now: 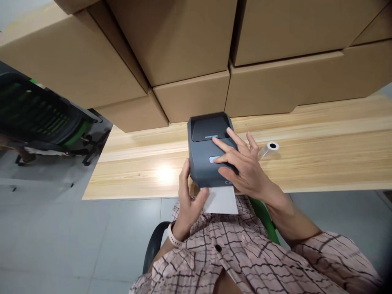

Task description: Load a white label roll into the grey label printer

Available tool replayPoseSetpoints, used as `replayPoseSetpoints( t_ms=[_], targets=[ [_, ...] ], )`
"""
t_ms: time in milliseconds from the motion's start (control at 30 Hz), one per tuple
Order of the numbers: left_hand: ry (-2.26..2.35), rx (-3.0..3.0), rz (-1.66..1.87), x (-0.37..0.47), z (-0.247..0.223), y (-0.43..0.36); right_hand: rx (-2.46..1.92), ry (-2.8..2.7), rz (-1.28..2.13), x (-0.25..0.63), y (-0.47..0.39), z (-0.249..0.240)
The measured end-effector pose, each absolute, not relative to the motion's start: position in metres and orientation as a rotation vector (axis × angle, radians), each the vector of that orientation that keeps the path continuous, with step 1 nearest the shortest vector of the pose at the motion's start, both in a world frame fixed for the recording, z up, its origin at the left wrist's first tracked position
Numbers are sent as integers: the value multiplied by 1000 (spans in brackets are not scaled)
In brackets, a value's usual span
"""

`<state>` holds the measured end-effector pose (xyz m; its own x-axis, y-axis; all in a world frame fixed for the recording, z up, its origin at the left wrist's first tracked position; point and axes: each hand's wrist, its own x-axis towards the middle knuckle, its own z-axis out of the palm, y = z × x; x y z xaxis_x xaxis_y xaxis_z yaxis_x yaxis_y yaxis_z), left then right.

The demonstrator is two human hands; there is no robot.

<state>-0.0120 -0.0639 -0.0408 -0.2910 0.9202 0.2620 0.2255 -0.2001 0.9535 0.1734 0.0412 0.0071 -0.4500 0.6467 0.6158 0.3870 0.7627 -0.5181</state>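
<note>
A dark grey label printer point(200, 153) sits on the wooden table near its front edge. A blank white label sheet point(222, 201) sticks out from the printer's front, over the table edge. My right hand point(245, 167) lies over the printer's right side with fingers spread. One fingertip of it rests at the light blue button point(212, 159) on top. My left hand point(190, 200) is against the printer's front left corner, its fingers along the side and its thumb at the label's left edge. Neither hand is closed around the printer.
Large cardboard boxes point(190, 96) are stacked along the back of the wooden table point(137, 163). A small white paper roll point(269, 149) stands right of the printer. At the far left is a black and green chair point(39, 110), with part of another person's leg near it.
</note>
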Motion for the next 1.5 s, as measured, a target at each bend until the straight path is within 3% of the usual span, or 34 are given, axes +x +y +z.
replayPoseSetpoints(
  t_ms=[200, 467, 600, 700, 867, 1067, 1367, 1500],
  targets=[
    [1372, 1246, 1474, -15, -49, -61, -906, -1480, 865, 181, 1, -45],
    [1523, 1429, 1578, -15, -52, -51, -895, -1465, 951, 187, -4, -45],
    [1428, 1642, 1743, -25, -24, -27, -818, -1566, 885, 192, 19, -17],
    [1353, 1818, 1771, -47, 4, 14, -707, -1734, 657, 188, 56, 15],
    [1360, 1554, 1847, -74, 7, 81, -720, -1790, 286, 167, 126, 61],
    [1330, 1268, 1490, -77, -36, 90, -798, -1819, 267, 153, 194, 76],
    [1227, 1397, 1155, -70, -25, 75, -951, -1917, -72, 146, 189, 88],
    [1456, 1533, 1071, -75, -22, 72, -842, -2217, 269, 149, 156, 67]
  ],
)
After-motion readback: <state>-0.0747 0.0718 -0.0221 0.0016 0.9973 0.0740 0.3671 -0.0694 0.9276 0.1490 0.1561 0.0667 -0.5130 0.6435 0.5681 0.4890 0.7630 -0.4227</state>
